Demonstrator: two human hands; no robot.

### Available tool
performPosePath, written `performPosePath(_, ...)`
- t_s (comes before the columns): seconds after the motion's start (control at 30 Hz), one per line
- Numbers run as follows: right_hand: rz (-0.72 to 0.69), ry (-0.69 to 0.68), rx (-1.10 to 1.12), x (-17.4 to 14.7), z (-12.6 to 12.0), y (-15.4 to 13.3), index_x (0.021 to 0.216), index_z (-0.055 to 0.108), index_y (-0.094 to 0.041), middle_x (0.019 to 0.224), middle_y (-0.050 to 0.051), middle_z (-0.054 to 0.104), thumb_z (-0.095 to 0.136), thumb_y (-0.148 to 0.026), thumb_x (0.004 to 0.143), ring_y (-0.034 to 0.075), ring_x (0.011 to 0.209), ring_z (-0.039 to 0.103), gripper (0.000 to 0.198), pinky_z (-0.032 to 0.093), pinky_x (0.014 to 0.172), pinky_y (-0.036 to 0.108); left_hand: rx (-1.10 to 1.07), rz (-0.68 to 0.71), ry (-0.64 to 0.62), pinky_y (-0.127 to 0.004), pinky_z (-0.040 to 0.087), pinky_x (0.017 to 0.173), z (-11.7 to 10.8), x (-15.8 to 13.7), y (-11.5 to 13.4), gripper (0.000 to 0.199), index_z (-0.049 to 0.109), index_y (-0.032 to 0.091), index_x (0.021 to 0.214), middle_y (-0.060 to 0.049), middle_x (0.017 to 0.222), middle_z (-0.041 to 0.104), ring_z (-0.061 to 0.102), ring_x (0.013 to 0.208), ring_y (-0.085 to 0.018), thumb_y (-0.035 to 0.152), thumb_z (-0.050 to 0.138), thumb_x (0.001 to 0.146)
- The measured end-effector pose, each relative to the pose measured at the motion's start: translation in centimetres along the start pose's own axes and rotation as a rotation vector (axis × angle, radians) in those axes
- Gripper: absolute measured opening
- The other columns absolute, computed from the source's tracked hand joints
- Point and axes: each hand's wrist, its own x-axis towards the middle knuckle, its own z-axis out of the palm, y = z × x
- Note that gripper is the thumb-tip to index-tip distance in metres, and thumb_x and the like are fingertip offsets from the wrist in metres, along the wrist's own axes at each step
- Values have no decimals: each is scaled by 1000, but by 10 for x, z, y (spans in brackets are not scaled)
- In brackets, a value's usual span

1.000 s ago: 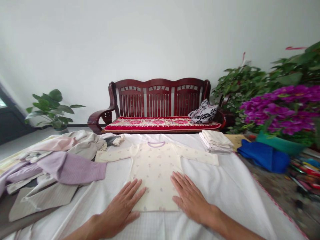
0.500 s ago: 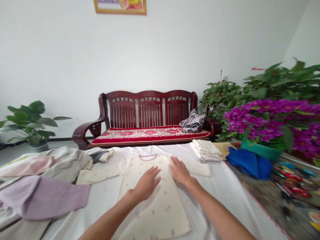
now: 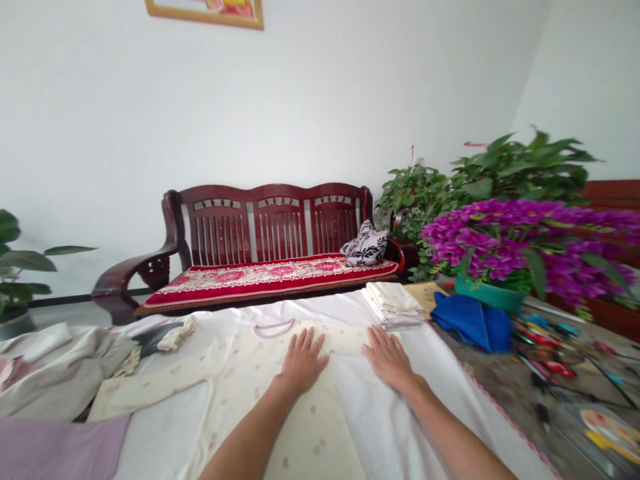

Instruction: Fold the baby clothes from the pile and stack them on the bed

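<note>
A cream long-sleeved top [image 3: 250,373] with small printed spots and a lilac neckline lies spread on a white cloth [image 3: 385,427]. My left hand [image 3: 303,360] rests flat on its upper body near the right-hand shoulder, fingers apart. Out along the right-hand sleeve, my right hand [image 3: 387,357] lies flat over the cuff end, fingers stretched out. Neither hand grips anything. The opposite sleeve reaches out to the left. Just beyond my right hand sits a folded stack of pale cloths [image 3: 393,303].
Heaped clothes [image 3: 65,367] and a lilac garment [image 3: 60,447] lie at the left. On the right are a blue cloth [image 3: 473,320], purple flowers [image 3: 500,233] in a green pot and scattered tools [image 3: 555,353]. A wooden bench [image 3: 275,227] stands behind.
My right hand has moved from the shoulder out to the sleeve's end. My left hand has shifted across the top towards the right-hand shoulder. The view has turned right.
</note>
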Motion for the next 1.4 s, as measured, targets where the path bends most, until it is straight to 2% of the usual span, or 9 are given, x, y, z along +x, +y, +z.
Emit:
performPosePath(0.23,126,71,-112,-25,7,31,153,34,-12,160,10,30,27,-38,100,25,147,27,59,24,117,46,-10,26,-3,-53,22,119,-3,-5,-1,60,36,23,153,-14,161,28,23,149,-33,51,33,100)
performPosePath(0.43,221,239,-198,-32,0,38,139,52,-7,146,18,52,32,-34,99,33,138,42,53,31,111,54,-47,50,-15,-52,20,121,-11,-43,-22,59,34,24,153,-13,162,25,20,150,-31,50,33,100)
performPosePath(0.53,37,328,-195,-27,-12,11,133,59,-12,141,15,57,35,-29,98,32,139,41,46,25,115,52,-84,46,-25,-51,19,121,-17,-63,-28,59,33,25,153,-12,163,23,18,150,-30,52,31,100)
performPosePath(0.63,-203,223,-56,-18,-23,-41,137,57,-19,145,9,54,36,-31,98,27,142,38,46,24,118,46,-126,-3,-36,-49,17,122,-23,-73,-28,60,35,24,152,-12,163,23,18,151,-30,52,35,99)
performPosePath(0.77,-358,83,171,0,-29,-109,141,53,-17,149,9,49,37,-30,97,26,142,38,48,29,116,44,-151,-160,-34,-48,18,122,-32,-77,-30,62,35,18,152,-14,162,24,19,150,-31,47,40,97)
performPosePath(0.9,-336,90,287,29,-28,-137,132,62,-19,138,8,61,40,-20,93,21,130,51,44,34,111,30,-126,-284,3,-45,27,119,-44,-71,-41,52,46,17,144,-13,155,39,32,145,-29,34,41,95)
performPosePath(1.03,-257,104,302,67,-29,-143,123,68,-22,127,6,68,36,-16,93,19,117,60,44,41,99,27,-127,-312,15,-41,41,109,-51,-51,-45,37,61,19,121,-10,130,62,54,125,-26,24,41,90)
performPosePath(1.2,-217,75,302,107,-30,-152,120,70,-24,120,6,71,39,-20,94,19,113,62,40,42,91,25,-166,-165,29,-37,27,121,-40,-23,-39,50,50,14,138,-10,151,46,35,143,-24,27,42,91)
performPosePath(1.4,-219,-55,298,136,-26,-161,98,76,-22,101,8,75,48,-27,91,20,95,67,29,41,73,25,-148,-204,24,-47,21,122,-16,-18,-37,59,39,15,149,-9,159,34,22,149,-29,38,37,95)
